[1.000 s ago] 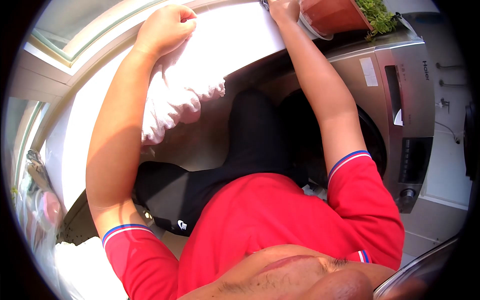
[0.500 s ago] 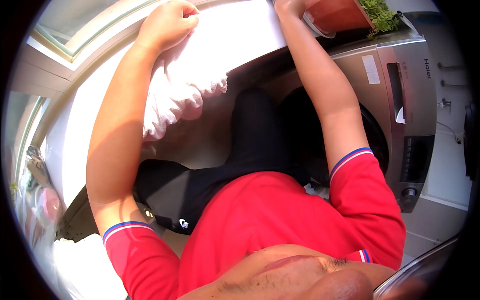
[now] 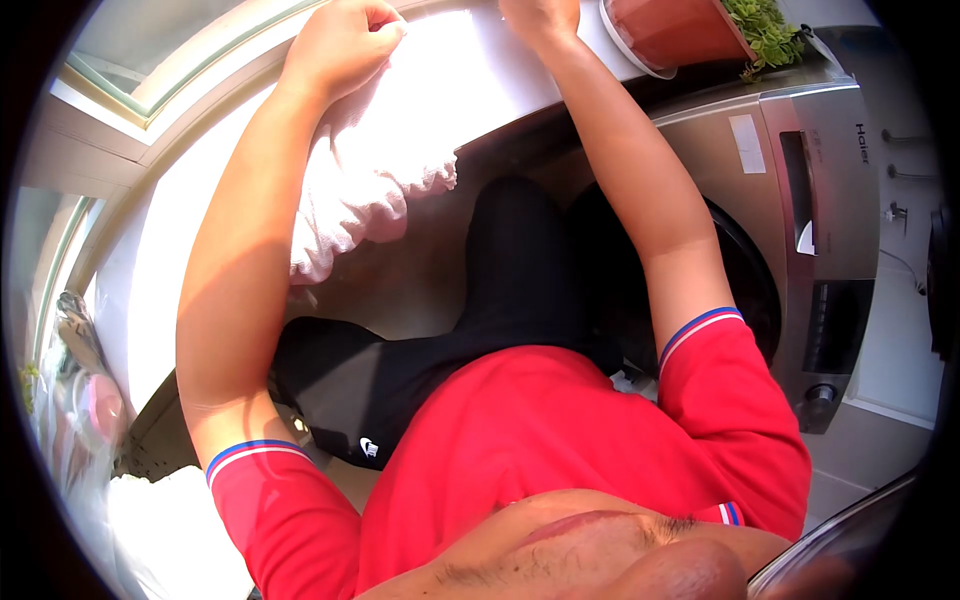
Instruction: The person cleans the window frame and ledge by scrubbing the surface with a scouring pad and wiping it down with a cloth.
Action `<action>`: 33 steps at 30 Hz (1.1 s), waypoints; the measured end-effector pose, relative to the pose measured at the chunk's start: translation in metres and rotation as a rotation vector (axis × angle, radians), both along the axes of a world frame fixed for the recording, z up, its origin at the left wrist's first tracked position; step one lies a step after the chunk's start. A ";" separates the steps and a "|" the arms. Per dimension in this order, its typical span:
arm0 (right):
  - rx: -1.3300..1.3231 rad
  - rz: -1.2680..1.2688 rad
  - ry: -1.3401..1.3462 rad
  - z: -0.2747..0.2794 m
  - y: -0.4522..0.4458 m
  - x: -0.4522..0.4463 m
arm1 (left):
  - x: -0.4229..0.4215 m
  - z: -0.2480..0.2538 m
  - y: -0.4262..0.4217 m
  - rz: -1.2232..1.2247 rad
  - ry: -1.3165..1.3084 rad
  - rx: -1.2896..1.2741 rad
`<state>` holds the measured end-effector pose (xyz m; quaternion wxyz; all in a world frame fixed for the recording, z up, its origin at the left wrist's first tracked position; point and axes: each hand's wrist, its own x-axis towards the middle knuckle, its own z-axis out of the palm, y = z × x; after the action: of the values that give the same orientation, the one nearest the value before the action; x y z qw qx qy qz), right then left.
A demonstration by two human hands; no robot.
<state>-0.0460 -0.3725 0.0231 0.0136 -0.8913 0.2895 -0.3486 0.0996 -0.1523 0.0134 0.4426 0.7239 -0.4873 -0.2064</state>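
Note:
My left hand [image 3: 345, 45] is closed at the top, thumb pressed to the curled fingers. Beneath its wrist a white cloth [image 3: 365, 190], bunched and wrinkled, runs up to the hand and hangs over the front edge of a white ledge [image 3: 470, 80]. Glare hides where cloth and ledge meet, though the cloth appears gripped in that fist. My right hand [image 3: 545, 18] is just right of it over the ledge, its fingers curled and partly cut off by the frame's top edge. Whatever it may hold is out of sight.
A terracotta planter [image 3: 675, 30] with a green plant [image 3: 765, 35] stands on the right. Below it is a silver washing machine [image 3: 790, 180]. Window frames [image 3: 125, 115] line the left side, above a clear plastic bag [image 3: 75, 430]. My dark-trousered knee [image 3: 515, 220] is under the ledge.
My right hand has moved left, away from the planter and closer to my left hand. The left hand has shifted only slightly right. The cloth hangs much as before.

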 end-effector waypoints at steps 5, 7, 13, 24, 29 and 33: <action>0.057 0.279 -0.024 -0.003 0.081 0.032 | -0.006 0.014 0.015 0.354 -0.165 -0.813; 0.100 0.289 0.183 0.015 0.132 0.042 | 0.001 0.014 0.021 0.445 -0.188 -0.845; 0.022 0.225 0.116 0.009 0.104 0.035 | 0.008 0.011 0.030 0.554 -0.187 -0.810; 0.124 -0.266 0.285 -0.016 0.001 -0.070 | 0.017 0.009 0.022 0.602 -0.298 -0.679; 0.064 0.174 0.347 -0.009 0.160 -0.045 | 0.016 -0.001 0.020 0.537 -0.291 -0.639; 0.122 0.228 0.319 -0.005 0.168 -0.043 | 0.020 -0.003 0.020 0.590 -0.208 -0.685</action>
<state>-0.0894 -0.2048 0.0178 0.0609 -0.9599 0.2055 -0.1809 0.1195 -0.1327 0.0101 0.6447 0.6606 -0.3424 0.1750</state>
